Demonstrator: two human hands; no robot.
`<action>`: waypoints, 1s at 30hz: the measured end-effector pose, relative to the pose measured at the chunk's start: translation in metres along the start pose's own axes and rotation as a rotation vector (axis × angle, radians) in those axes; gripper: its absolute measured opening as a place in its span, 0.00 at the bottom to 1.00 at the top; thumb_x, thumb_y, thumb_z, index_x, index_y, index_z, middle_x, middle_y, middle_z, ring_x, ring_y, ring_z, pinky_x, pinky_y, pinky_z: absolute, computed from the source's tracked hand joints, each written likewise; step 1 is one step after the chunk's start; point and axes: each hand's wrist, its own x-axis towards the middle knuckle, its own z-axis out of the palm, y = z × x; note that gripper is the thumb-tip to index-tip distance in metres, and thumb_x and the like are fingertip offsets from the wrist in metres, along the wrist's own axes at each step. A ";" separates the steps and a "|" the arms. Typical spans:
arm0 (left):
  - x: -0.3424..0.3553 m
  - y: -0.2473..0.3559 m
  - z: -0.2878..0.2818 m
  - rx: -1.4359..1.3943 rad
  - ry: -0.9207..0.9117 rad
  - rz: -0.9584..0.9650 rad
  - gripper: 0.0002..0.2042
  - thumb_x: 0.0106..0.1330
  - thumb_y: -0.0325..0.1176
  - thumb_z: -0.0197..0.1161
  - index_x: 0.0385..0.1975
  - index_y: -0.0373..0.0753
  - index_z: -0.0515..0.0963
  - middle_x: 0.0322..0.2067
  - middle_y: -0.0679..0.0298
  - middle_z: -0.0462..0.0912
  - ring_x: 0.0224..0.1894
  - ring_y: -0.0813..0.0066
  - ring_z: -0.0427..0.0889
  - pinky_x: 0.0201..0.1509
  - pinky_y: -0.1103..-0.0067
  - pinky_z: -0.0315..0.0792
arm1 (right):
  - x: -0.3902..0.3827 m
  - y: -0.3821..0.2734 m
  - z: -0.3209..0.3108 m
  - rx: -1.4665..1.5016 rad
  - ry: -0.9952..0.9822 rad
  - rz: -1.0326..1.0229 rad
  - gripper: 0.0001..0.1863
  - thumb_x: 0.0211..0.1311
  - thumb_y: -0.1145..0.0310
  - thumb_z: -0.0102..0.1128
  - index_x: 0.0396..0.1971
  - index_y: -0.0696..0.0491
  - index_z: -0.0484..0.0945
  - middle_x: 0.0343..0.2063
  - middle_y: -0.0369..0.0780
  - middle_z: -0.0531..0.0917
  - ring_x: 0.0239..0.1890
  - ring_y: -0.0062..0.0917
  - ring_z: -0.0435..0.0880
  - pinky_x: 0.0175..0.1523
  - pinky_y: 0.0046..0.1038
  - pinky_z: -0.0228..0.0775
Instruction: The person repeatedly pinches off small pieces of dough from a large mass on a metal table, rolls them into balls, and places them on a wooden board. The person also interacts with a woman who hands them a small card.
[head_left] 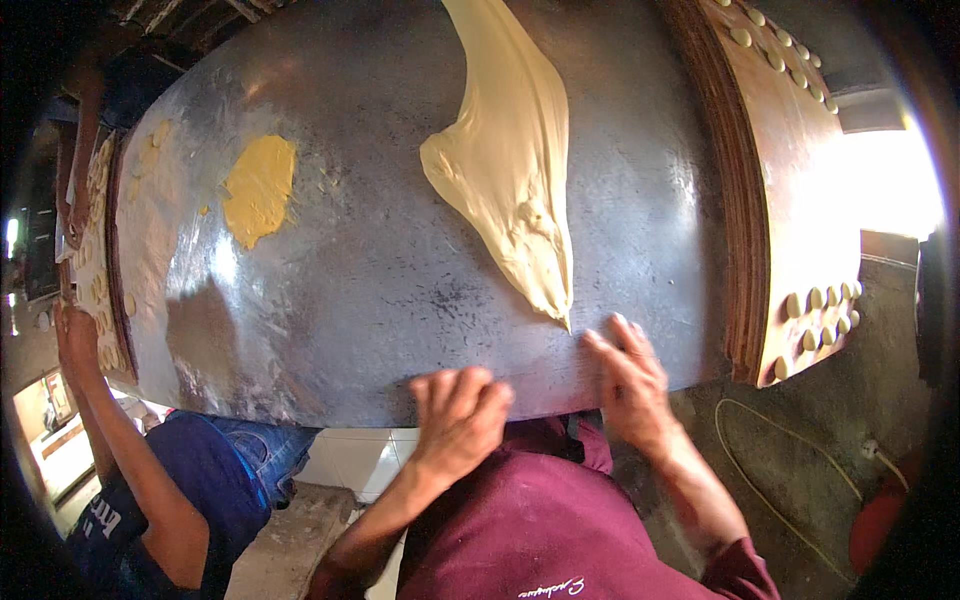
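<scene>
A long, smooth sheet of pale yellow dough (pixel 510 130) lies across the dark metal tabletop (pixel 370 250). It narrows to a point at its near end and runs out past the top of the picture. Just right of that tip, my right hand (pixel 632 385) is open over the near edge, fingers stretched and apart. My left hand (pixel 460 415) is at the same edge, further left and away from the dough. Its fingers are curled in, with nothing visible in them, though the fingertips are hidden.
A flatter, deeper yellow patch (pixel 260 190) sticks to the metal at left. Stacked wooden boards (pixel 745 200) stand at the right end, the top one bearing several small dough rounds (pixel 810 338). At far left, another person (pixel 180 480) works beside a board (pixel 98 260) of similar rounds.
</scene>
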 end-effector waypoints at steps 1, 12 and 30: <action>-0.012 -0.019 -0.013 0.035 0.002 0.034 0.09 0.59 0.36 0.64 0.37 0.54 0.74 0.35 0.68 0.69 0.40 0.65 0.67 0.45 0.63 0.58 | -0.018 0.025 -0.013 -0.052 0.014 -0.048 0.27 0.54 0.79 0.57 0.56 0.45 0.77 0.56 0.44 0.80 0.65 0.42 0.73 0.69 0.55 0.59; 0.015 -0.049 -0.031 0.099 -0.087 0.001 0.03 0.57 0.37 0.66 0.29 0.55 0.79 0.38 0.70 0.71 0.44 0.64 0.69 0.50 0.61 0.57 | 0.024 0.045 -0.023 -0.186 0.067 -0.163 0.26 0.55 0.76 0.62 0.57 0.48 0.77 0.55 0.42 0.81 0.64 0.38 0.75 0.70 0.51 0.59; 0.046 -0.058 -0.022 -0.589 0.530 -0.192 0.27 0.61 0.47 0.71 0.53 0.40 0.69 0.48 0.62 0.69 0.43 0.70 0.67 0.50 0.68 0.65 | 0.028 0.044 -0.005 0.242 0.737 0.265 0.34 0.47 0.71 0.69 0.53 0.54 0.60 0.39 0.44 0.72 0.40 0.32 0.76 0.52 0.39 0.66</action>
